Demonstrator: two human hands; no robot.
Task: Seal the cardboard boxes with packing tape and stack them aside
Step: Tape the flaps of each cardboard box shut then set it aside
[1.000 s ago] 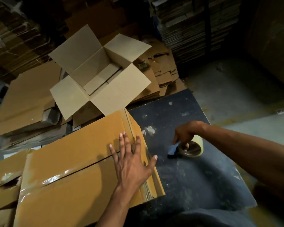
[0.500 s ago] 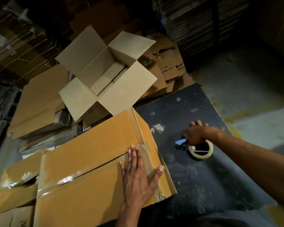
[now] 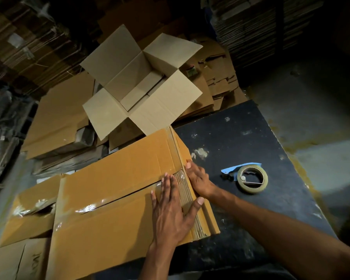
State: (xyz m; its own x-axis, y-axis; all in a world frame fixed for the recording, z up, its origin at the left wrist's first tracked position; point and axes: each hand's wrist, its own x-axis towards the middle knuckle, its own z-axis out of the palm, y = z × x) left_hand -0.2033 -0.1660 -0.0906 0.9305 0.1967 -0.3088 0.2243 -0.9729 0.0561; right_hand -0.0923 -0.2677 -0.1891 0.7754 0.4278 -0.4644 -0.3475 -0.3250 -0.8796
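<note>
Tape (image 3: 181, 179) wrinkles under left hand (image 3: 170, 211) and right hand (image 3: 198, 178), seam partly hidden.

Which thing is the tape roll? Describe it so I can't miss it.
Find the dark table on the right. Past the sealed box under both hands, the tape roll lies flat and untouched. It is the only ring there, pale, with a blue dispenser attached.
</note>
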